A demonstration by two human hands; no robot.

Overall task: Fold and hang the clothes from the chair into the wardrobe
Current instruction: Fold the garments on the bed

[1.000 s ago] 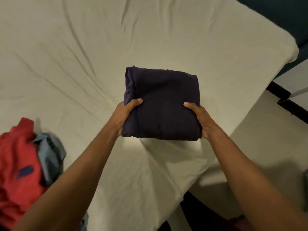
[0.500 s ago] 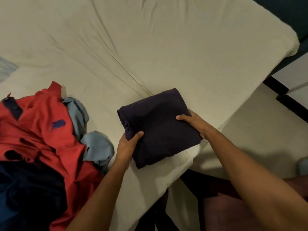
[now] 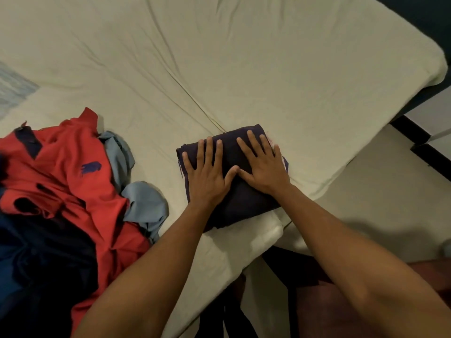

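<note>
Folded dark garment (image 3: 246,198) under left hand (image 3: 206,176), right hand (image 3: 264,168), fingers spread flat.

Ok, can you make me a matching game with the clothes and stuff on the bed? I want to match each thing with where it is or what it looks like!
Things:
1. dark folded garment
2. red shirt
3. grey-blue cloth
4. bed sheet

Clues:
A. pale cream and wrinkled, spread under everything
B. pressed flat under both hands, near the bed's edge
C. peeking out from beside the red pile
D. crumpled on the left, with a small dark blue logo

Pairs: 1-B, 2-D, 3-C, 4-A

The left hand and right hand lie open, side by side.
</note>
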